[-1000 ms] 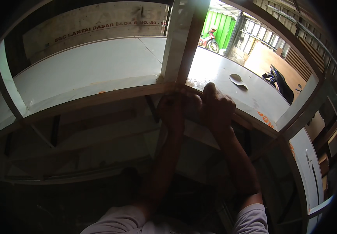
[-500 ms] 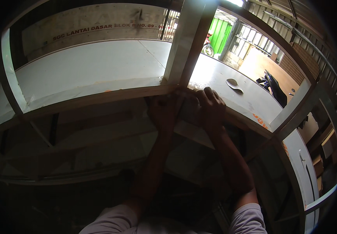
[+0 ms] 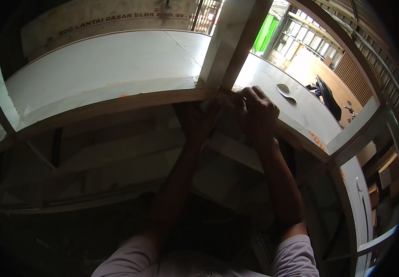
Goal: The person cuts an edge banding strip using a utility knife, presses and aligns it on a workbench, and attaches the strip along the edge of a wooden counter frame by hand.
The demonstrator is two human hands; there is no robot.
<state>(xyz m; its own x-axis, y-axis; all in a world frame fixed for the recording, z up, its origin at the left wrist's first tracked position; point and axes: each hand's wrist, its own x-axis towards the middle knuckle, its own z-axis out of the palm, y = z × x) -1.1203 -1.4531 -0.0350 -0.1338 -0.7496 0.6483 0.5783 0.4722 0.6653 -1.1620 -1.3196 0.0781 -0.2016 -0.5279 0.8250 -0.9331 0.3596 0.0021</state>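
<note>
Both arms reach up to the front edge of a white-faced frame, close to where an upright post (image 3: 229, 51) meets the wooden rail (image 3: 162, 98). My left hand (image 3: 203, 121) is in deep shadow just under that joint. Its fingers look bent and pressed together against the rail; whatever they grip is too dark to make out. To the right of the post, my right hand (image 3: 259, 113) curls its fingers over the rail's edge, knuckles up in the light. Its thumb is hidden. A curled, leaf-shaped pale scrap (image 3: 286, 92) lies on the white panel (image 3: 301, 108) beyond it.
Another long white panel (image 3: 116, 55) stretches to the left of the post. Thin crossbars and the frame's dark inside lie below my arms. At the right stand a slanted side post (image 3: 352, 131) and a parked motorbike (image 3: 328, 99), with wooden boards behind.
The view has shifted a little, so the frame's rail and post sit higher in it. Both hands stay at the same joint, with the left fingers slightly changed in pose.
</note>
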